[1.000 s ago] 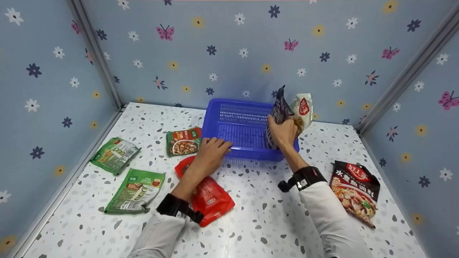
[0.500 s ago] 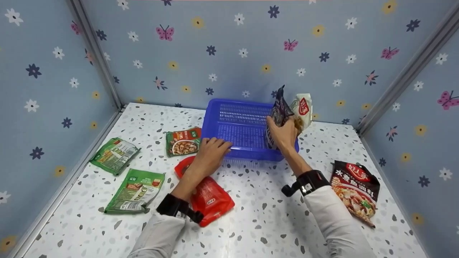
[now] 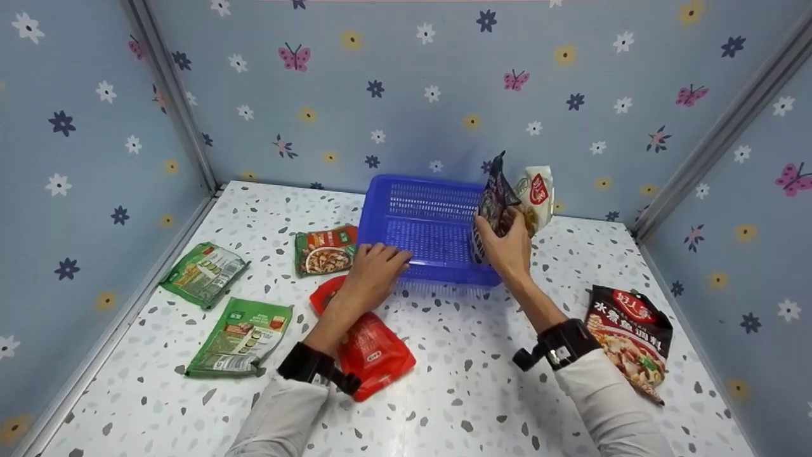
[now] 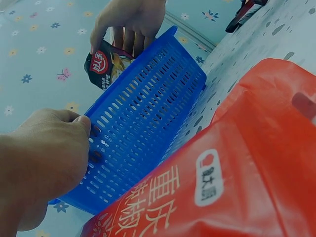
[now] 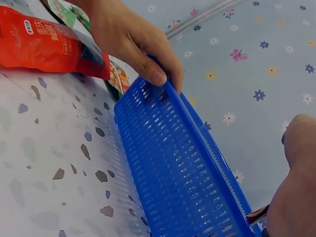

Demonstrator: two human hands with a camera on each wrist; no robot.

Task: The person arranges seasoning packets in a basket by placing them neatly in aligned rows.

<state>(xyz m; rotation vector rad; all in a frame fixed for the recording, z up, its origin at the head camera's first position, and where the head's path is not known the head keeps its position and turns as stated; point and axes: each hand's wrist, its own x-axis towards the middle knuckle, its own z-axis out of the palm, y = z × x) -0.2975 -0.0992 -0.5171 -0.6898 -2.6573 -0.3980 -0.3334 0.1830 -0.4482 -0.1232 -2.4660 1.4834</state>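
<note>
A blue plastic basket stands against the back wall. My left hand grips its front rim near the left corner, thumb outside the wall in the left wrist view. At the basket's right end a dark seasoning packet stands on edge. My right hand holds this packet between thumb and fingers; its lower part is hidden behind the hand. Just right of it a white seasoning packet leans upright, partly covered by my fingers. Below my left forearm lies a red pouch.
Two green packets lie at the left on the speckled table. A red-and-green packet lies beside the basket's left side. At the right lies a dark red packet. Flowered walls enclose the back and sides.
My right wrist and forearm have swung to the right, and the right fingers have shifted on the dark packet. The left hand and basket stay in place.
</note>
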